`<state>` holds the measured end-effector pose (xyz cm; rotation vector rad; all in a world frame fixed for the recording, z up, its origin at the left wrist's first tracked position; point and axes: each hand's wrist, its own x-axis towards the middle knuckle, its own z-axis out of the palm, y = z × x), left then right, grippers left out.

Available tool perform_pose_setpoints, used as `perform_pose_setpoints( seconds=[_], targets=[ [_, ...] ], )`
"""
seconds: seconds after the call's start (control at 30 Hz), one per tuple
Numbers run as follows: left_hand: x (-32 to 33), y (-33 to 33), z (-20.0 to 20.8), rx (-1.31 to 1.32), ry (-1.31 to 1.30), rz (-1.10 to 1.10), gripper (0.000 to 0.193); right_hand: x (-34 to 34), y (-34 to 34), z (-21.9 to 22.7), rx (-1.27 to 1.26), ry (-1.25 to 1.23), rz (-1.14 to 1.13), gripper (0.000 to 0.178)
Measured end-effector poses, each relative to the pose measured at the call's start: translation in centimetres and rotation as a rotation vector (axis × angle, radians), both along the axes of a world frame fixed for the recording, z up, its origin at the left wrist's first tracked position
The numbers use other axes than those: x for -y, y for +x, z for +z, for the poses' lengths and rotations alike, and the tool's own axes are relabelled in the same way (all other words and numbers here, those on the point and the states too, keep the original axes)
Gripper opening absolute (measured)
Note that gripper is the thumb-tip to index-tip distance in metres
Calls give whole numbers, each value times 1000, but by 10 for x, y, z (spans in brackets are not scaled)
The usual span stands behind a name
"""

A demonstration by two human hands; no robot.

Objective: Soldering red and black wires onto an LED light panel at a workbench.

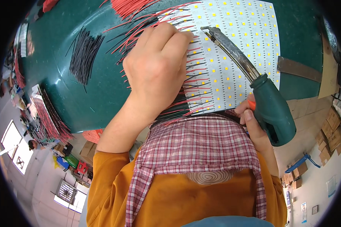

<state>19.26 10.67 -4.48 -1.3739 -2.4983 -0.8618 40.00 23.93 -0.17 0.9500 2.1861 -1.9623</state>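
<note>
A white LED panel (246,49) with rows of yellow chips lies on the table, red and black wires (198,80) fixed along its left edge. My left hand (157,62) is closed in a pinch over that edge, with a thin wire at its fingertips; the fingers partly hide it. A soldering iron (273,109) with a dark green handle and an orange trigger is gripped in my right hand (253,123). The iron's dark bent tip is over the panel, just right of my left fingertips. Its handle hides part of my right hand.
A bundle of black wires (85,56) lies on the green table (49,79), with red wires (130,6) at the far edge. A flat metal strip (299,69) is right of the panel. Wired panels (49,111) stand at the left, and cardboard boxes (331,130) at the right.
</note>
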Motion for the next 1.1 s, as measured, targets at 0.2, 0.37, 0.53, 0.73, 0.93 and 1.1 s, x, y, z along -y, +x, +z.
perform_pose_setpoints(
  seconds=[0.2, 0.37, 0.53, 0.73, 0.93, 1.1],
  targets=[
    [-2, -1, -9, -141, 1, -7, 20, 0, 3, -2, 54, 13, 25, 9],
    [-3, -1, -13, -168, -3, 0, 20, 0, 2, -4, 50, 52, 60, 10],
    [-4, -1, -12, -218, -22, 10, 19, -2, 3, -6, 45, 220, 185, 11],
    [-4, 4, -3, -109, -101, 35, 21, 0, 3, 1, 54, -115, -108, 9],
    [-4, 3, -5, -109, -97, 25, 21, 0, -1, 1, 13, -77, -64, 8],
    [-4, 1, -8, -128, -87, 25, 20, 2, -2, -6, 4, -92, -62, 9]
  ],
)
